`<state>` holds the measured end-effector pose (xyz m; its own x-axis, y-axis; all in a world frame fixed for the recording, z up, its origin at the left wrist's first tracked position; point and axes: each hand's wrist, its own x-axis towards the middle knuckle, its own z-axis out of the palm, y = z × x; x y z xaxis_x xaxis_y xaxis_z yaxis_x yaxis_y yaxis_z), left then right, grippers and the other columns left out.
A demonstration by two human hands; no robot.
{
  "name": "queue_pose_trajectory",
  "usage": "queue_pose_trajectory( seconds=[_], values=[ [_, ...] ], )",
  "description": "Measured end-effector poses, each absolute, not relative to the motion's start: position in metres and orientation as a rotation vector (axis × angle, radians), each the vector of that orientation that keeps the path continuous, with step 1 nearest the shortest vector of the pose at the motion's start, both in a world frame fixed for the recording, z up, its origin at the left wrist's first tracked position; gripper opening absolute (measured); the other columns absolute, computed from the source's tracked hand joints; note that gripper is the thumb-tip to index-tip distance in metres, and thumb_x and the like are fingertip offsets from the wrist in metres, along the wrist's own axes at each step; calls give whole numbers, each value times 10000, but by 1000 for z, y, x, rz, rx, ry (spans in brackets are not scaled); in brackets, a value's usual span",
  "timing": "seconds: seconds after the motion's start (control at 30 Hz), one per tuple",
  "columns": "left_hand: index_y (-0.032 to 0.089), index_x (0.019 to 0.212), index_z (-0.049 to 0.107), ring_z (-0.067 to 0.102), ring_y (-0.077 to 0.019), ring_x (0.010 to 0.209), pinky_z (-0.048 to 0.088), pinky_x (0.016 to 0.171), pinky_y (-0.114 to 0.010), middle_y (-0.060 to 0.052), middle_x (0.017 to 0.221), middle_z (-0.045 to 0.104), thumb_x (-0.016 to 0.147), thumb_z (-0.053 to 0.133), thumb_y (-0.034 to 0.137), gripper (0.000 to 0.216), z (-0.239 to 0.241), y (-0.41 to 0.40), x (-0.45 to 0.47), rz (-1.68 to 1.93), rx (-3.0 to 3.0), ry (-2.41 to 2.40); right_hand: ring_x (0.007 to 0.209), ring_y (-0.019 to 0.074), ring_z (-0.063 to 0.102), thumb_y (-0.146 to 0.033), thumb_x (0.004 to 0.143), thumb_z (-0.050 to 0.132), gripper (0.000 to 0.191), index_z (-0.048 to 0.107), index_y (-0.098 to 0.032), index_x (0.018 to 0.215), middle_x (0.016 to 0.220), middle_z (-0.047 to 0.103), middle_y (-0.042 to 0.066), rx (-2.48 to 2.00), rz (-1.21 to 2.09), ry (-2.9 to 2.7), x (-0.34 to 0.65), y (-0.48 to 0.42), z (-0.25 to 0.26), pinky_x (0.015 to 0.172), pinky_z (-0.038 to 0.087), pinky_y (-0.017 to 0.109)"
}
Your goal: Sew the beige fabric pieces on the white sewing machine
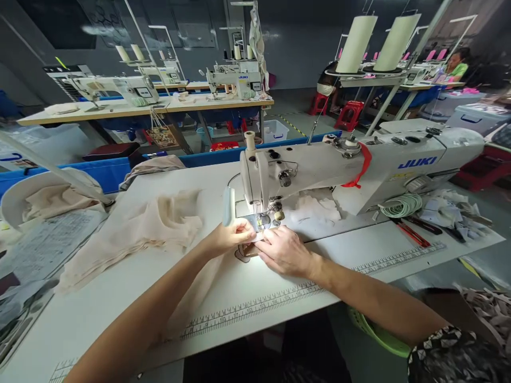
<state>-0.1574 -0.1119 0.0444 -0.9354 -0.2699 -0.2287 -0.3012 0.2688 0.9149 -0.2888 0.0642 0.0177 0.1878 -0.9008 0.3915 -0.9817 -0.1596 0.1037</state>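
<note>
At six o'clock from the JUKI sewing machine's head (259,178), beige fabric (250,249) is lying; my left hand (238,233), at eight, is pinching it, my right hand (285,251), at four, is touching it, thumb hidden, pinch unclear. Keeping it flat, untugged, seems wise.

Right here, the bare right hand (285,251) covers part of the small tan cloth piece (250,249); over left, the pale paper sheet's (51,242) lines are too tiny to read; the black-and-white patterned sleeve (459,355) runs off bottom-right!
</note>
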Motion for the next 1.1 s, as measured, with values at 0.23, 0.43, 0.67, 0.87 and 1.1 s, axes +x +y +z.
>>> queue_pose_trajectory(
  seconds=[0.23,0.43,0.67,0.87,1.1],
  values=[
    [219,798,626,645,-212,707,465,638,-318,-6,717,690,782,593,502,285,34,-112,-150,1508,-737,2683,740,204,419,-276,1039,365,295,634,-158,1003,875,564,68,2171,321,-1801,-289,65,22,687,276,363],
    [239,776,648,634,-204,688,476,616,-307,10,721,688,807,584,463,235,27,-113,-150,1388,-776,2786,761,223,451,-287,1041,372,290,637,-169,1038,886,570,73,2179,291,-1833,-289,66,24,705,327,384],
    [255,765,646,645,-200,682,491,641,-302,27,705,684,844,575,432,206,26,-110,-151,1352,-830,2781,735,199,495,-235,1043,430,249,632,-204,900,822,561,45,2163,251,-1962,-299,74,33,726,405,377],
    [246,770,648,648,-200,677,483,644,-305,22,691,684,844,579,439,218,28,-108,-153,1363,-860,2771,718,195,500,-204,1028,441,216,636,-209,933,818,571,49,2167,225,-2008,-299,73,35,723,432,379],
    [247,761,654,643,-201,678,468,648,-312,20,694,692,834,566,470,250,27,-108,-153,1323,-874,2793,747,213,501,-228,1025,443,193,632,-217,1061,845,572,56,2162,216,-2028,-295,72,35,737,424,392]
  ],
)
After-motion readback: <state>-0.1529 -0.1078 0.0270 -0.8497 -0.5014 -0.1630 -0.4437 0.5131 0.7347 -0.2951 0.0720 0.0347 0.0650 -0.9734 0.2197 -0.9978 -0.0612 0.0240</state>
